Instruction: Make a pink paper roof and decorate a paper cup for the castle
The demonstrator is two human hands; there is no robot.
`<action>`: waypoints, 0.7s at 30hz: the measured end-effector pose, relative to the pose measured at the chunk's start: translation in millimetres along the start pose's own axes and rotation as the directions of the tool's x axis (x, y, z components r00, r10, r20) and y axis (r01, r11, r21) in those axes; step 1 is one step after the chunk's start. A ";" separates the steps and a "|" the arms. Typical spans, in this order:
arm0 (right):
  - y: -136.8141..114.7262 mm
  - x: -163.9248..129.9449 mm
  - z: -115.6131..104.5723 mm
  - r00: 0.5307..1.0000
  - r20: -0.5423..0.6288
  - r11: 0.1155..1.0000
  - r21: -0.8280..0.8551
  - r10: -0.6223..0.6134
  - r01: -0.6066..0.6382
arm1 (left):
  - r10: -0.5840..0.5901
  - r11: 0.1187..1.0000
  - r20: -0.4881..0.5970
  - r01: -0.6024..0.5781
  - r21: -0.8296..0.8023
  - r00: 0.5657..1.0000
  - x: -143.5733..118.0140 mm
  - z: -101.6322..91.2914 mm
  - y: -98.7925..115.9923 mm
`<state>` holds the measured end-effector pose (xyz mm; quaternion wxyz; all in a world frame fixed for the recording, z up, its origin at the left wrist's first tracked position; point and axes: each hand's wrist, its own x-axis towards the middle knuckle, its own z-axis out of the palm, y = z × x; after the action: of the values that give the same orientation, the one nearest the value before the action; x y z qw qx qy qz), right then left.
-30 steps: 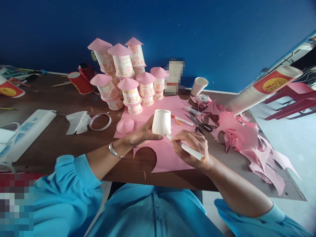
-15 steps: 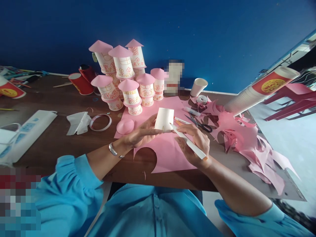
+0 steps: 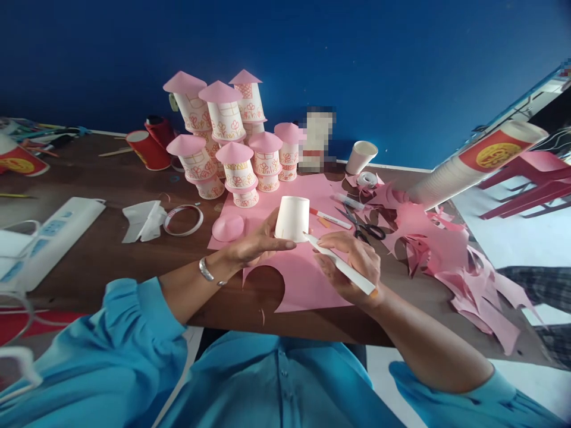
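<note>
Left hand: (image 3: pixel 263 242) curled round the side and lower edge of a paper cup, thumb along its rim; a shiny metal bracelet (image 3: pixel 206 270) circles the wrist.
Cup: (image 3: pixel 292 220) smooth, white, tapering, held narrow end up above the pink sheet, between the two hands.
Right hand: (image 3: pixel 352 261) gripping a marker like a pen.
Marker: (image 3: pixel 345 268) slim white barrel with an orange end, its tip at the cup's lower wall; whether it touches is too small to tell.
Pink sheet: (image 3: pixel 307 291) flat, matte paper with a rounded bite cut from its near edge.
Cone: (image 3: pixel 228 228) shallow, pink paper, left of the cup.
Scissors: (image 3: pixel 372 230) dark handles, right of the cup.
Scraps: (image 3: pixel 428 238) curling, jagged pink paper in a loose heap.
Towers: (image 3: pixel 236 175) stacked paper cups with flower drawings and pointed pink roofs.
Tape roll: (image 3: pixel 199 221) a thin ring lying flat.
Table: (image 3: pixel 156 282) dark brown, smooth.
</note>
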<state>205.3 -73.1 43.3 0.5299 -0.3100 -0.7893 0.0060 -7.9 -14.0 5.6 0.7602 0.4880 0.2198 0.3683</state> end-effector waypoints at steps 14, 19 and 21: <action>-2.6 3.8 -1.9 0.996 0.073 0.999 -0.015 -0.042 0.043 | 0.003 1.000 -0.019 -0.003 -0.004 1.000 0.4 0.5 -1.2; -2.4 3.9 -0.4 0.998 0.056 0.999 -0.012 -0.033 0.034 | 0.003 1.000 0.010 -0.003 0.000 1.000 -0.2 3.0 1.6; -2.3 3.7 0.0 0.998 0.053 0.999 -0.010 -0.034 0.035 | 0.007 1.000 0.016 -0.007 0.010 1.000 -0.7 5.0 4.1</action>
<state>203.2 -73.1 47.2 0.5072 -0.2989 -0.8083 0.0008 -6.3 -16.5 11.4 0.7583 0.4955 0.2138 0.3657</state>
